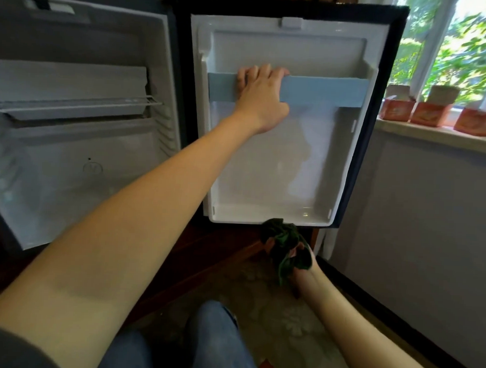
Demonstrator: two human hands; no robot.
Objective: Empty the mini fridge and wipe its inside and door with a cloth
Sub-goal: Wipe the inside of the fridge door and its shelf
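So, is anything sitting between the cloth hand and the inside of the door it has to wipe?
Nothing visible. The right hand holds the green cloth just below the door liner, whose lower bin looks empty. The left hand grips the blue door rail higher up, clear of that lower panel.

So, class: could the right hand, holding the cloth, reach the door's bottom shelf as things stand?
Probably yes: the right hand holds the cloth just below the bottom shelf, with nothing between them.

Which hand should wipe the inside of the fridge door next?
Right, probably. The right hand already holds the green cloth just below the door, while the left hand grips the blue shelf rail.
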